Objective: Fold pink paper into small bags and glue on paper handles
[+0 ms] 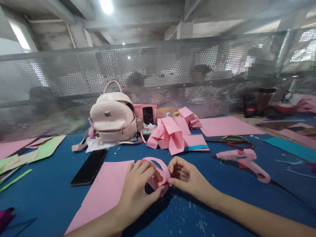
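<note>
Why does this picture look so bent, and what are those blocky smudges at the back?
Head view: a wide lens bows the mesh fence; the ceiling lamp blows out white; blocky patches behind the fence are pixelated people; the left hand, right hand and pink paper loop are sharp, with a soft shadow on the blue table.

Glare: ceiling lamp [106,4] above mesh screen [163,69]
Shadows: soft, before mesh screen
Blur: pixelated patches behind mesh screen
Edges: bowed
</note>
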`<state>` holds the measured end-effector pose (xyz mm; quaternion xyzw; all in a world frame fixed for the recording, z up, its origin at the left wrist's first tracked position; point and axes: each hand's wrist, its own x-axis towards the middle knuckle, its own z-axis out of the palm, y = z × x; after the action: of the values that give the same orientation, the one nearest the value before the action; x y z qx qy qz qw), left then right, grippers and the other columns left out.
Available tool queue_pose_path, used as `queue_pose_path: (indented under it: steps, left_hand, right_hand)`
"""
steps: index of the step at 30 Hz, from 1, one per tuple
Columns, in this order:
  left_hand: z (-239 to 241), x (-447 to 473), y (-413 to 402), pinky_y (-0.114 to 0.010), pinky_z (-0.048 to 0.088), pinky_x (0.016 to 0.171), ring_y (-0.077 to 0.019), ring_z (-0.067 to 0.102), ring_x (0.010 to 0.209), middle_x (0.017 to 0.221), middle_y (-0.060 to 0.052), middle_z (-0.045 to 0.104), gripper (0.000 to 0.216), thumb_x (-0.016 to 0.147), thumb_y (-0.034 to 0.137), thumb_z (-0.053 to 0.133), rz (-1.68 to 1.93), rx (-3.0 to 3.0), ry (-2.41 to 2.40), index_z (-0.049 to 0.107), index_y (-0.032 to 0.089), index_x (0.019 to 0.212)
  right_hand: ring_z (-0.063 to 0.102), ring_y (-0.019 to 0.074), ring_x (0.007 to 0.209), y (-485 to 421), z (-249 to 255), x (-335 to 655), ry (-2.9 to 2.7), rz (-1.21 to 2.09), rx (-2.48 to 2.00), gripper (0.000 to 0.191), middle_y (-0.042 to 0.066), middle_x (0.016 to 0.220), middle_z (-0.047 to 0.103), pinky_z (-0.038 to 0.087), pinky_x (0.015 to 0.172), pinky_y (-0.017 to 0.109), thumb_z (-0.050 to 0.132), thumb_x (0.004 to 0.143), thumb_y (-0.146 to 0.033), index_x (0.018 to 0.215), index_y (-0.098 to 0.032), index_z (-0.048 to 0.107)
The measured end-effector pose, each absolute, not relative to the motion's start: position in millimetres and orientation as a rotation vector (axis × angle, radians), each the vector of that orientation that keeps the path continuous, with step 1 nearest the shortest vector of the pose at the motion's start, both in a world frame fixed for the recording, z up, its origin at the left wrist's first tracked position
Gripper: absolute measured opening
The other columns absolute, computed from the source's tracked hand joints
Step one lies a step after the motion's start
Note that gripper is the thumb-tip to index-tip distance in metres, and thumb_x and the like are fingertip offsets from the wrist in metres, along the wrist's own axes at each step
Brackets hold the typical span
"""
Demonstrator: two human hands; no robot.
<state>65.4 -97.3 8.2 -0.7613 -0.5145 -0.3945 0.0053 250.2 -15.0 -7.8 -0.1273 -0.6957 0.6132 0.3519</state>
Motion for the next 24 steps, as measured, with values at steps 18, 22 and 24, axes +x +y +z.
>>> queue_pose_path:
  steps: [18, 22, 24]
  left_hand:
    - [-17, 63, -114, -0.031, 0.05, 0.083, -0.0195, 0.063, 0.099, 0.111, -0.006, 0.066, 0.024, 0.089, 0.01, 0.056, -1.161, -2.612, -1.357, 0.061, 0.025, 0.108]
    - [-13, 61, -112, -0.031, 0.048, 0.083, -0.0185, 0.063, 0.099, 0.109, -0.004, 0.068, 0.022, 0.09, 0.01, 0.057, -1.139, -2.583, -1.352, 0.061, 0.025, 0.106]
    - [-5, 56, -110, -0.031, 0.047, 0.082, -0.0183, 0.063, 0.099, 0.108, -0.003, 0.069, 0.02, 0.09, 0.011, 0.058, -1.124, -2.564, -1.277, 0.061, 0.024, 0.105]
  right_hand:
    - [0.058, 0.0155, 0.082, -11, -5, 259, -2.036, 1.237, -0.485, 0.016, 0.002, 0.09, 0.057, 0.049, 0.076, 0.031, 0.065, 0.089, -0.032, 0.091, -0.02, 0.053]
    - [0.058, 0.0164, 0.084, -10, -5, 259, -2.026, 1.235, -0.489, 0.019, 0.003, 0.091, 0.058, 0.049, 0.077, 0.032, 0.064, 0.089, -0.036, 0.091, -0.02, 0.053]
    - [0.058, 0.0163, 0.083, -9, -4, 259, -2.026, 1.232, -0.505, 0.02, 0.003, 0.091, 0.058, 0.049, 0.077, 0.031, 0.064, 0.089, -0.037, 0.091, -0.02, 0.053]
